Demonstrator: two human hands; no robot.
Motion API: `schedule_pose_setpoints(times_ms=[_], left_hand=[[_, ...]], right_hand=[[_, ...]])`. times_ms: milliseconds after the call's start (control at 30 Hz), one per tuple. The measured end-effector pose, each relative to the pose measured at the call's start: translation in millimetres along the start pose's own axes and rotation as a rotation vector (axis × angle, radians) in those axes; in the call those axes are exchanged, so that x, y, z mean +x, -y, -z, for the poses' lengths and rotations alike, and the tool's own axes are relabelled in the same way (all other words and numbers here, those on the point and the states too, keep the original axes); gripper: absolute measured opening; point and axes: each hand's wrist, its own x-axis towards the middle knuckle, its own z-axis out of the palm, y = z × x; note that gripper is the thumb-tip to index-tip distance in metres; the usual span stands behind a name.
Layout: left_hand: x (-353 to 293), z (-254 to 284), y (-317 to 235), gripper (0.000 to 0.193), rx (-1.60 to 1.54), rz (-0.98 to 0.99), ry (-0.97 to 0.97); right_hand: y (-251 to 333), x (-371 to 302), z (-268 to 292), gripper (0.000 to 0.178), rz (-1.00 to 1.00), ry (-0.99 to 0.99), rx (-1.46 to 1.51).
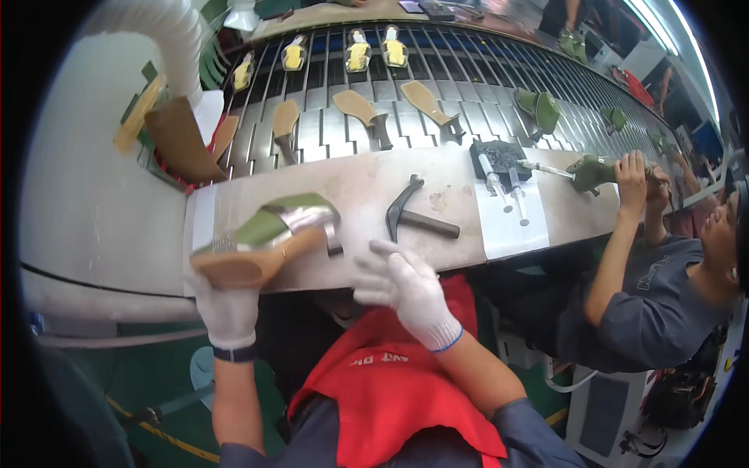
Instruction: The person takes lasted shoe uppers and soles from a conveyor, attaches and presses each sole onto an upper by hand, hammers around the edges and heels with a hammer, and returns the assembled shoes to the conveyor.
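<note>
A green high-heeled shoe [273, 226] with a tan sole and a shiny silvery strip is tilted over the left part of the worktable. My left hand [228, 313], in a white knitted glove, grips it from below at the toe end. The fingers there are mostly hidden behind the sole. My gloved right hand [406, 290] is held over the table's near edge with its fingers apart, slightly blurred and holding nothing. Just beyond it lies a hammer [421, 221] with a dark head and handle.
Beyond the worktable [351, 183], a slatted metal conveyor [312, 117] carries tan soles with heels [357, 108], yellow-marked pieces [357, 53] and green shoes [538, 109]. Syringes [495, 181] lie by a black block [488, 160]. At right, a co-worker [647, 273] handles another green shoe. A white hose [168, 39] hangs at left.
</note>
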Motion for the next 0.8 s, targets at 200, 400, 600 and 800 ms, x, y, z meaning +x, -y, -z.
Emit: schedule_pose_setpoints(times_ms=[200,400,600,800], left_hand=[[-12.2,-52.3,14.1,0.077,-0.139,0.172,0.333],[-1.9,-107.1,53.7,0.069,1.063,-0.024,0.248],[13.2,-63.1,85.7,0.060,1.720,-0.565,0.501],[26.4,-69.6,104.9,0.050,1.632,-0.653,0.568]], right_hand=[[11.3,-15.2,-23.8,0.080,-0.239,0.261,0.468],[119.1,22.7,-35.2,0.055,0.193,-0.059,0.193],[261.7,179.8,21.6,0.041,0.600,-0.501,-0.542],[317.8,278.9,193.2,0.058,0.345,-0.995,-1.437]])
